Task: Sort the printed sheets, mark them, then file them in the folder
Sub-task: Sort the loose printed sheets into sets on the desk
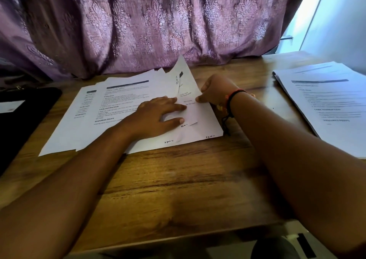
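Wooden table (178,179) nearest. Left hand (158,116) spread flat, pressing the fanned printed sheets (118,104) mid-table. Right hand (215,92) pinches one lifted sheet (188,82). Likely sorting; next, draw it free without dragging the others.

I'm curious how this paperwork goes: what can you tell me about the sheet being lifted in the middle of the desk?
The lifted sheet is thin white printed paper, curled up from the right side of the pile spread on the wooden desk. It shows a dark printed bar, a few lines of text and a handwritten note. Its top corner points toward the curtain. The right hand pinches its lower edge; the left hand presses the pile beside it.
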